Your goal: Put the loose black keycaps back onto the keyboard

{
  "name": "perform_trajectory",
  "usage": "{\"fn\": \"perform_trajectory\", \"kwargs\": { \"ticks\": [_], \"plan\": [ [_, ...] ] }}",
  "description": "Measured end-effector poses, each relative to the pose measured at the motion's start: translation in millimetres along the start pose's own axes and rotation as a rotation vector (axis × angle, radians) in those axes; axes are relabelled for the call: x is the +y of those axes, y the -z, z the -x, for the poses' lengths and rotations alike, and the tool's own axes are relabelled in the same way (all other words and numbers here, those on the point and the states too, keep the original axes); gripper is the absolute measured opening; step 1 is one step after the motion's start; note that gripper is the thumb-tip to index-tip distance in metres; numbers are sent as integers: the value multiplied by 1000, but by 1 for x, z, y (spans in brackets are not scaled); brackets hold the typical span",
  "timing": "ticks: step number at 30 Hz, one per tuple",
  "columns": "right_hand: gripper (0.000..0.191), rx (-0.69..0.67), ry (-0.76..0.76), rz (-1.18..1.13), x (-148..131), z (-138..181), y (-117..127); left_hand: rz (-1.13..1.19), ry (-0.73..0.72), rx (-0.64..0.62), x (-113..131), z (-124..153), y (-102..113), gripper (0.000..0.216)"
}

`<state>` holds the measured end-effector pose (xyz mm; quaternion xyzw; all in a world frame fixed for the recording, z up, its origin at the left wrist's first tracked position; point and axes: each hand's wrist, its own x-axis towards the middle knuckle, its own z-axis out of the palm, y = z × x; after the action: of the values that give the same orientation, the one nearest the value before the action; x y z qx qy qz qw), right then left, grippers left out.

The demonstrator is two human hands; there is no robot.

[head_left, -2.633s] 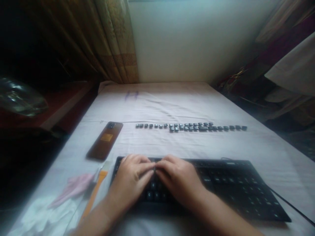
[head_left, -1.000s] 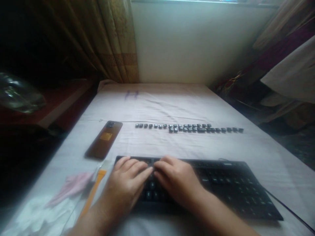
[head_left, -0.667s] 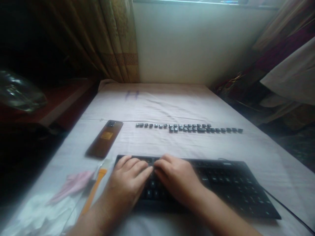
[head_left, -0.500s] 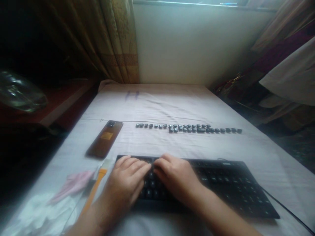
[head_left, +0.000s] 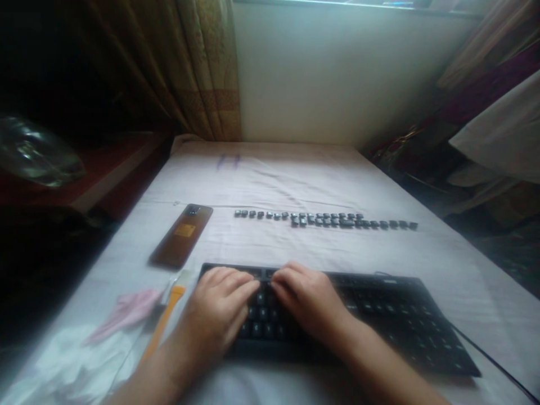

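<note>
A black keyboard [head_left: 405,332] lies on the cloth-covered table in front of me, its cable leaving at the right. My left hand [head_left: 221,304] rests over its left part, fingers curled together and thumb pointing at the upper rows. Close beside it, my right hand [head_left: 310,301] bends down onto the same rows, fingertips pressed together. The two hands' tips are a small gap apart. Whatever is under or between the fingers is hidden. Between my hands, keys [head_left: 262,315] show in place. Beyond the keyboard, several loose black keycaps [head_left: 324,221] are laid in two rows.
A brown phone [head_left: 182,237] lies face down at the left. Nearer are an orange-handled brush [head_left: 162,320], a pink cloth [head_left: 126,312] and a crumpled whitish plastic bag [head_left: 71,365]. A curtain [head_left: 211,73] hangs at the back by the wall [head_left: 329,79].
My right hand has shifted slightly to the right, widening the gap between my hands a little. The left hand stays nearly still. The camera view has shifted slightly.
</note>
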<state>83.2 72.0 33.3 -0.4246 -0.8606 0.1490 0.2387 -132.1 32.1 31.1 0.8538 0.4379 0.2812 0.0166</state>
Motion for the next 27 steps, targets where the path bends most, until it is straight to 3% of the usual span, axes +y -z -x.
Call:
{"fn": "perform_trajectory", "kwargs": {
  "ticks": [5, 12, 16, 21, 27],
  "plan": [
    [13, -4, -67, -79, 1, -1, 3, 12, 6, -7, 0, 0, 1, 31],
    [16, -123, 5, -122, -3, 1, 11, 3, 6, -1, 0, 0, 0, 31],
    [14, -106, -28, -133, -4, 1, 11, 1, 6, -13, 1, 0, 1, 31],
    [14, -76, -201, -451, -6, -4, 18, 0, -45, 35, 1, -1, 2, 30],
    [16, -281, -482, -888, -12, -8, 31, 156, -28, 85, 8, -3, 6, 35]
  ]
}}
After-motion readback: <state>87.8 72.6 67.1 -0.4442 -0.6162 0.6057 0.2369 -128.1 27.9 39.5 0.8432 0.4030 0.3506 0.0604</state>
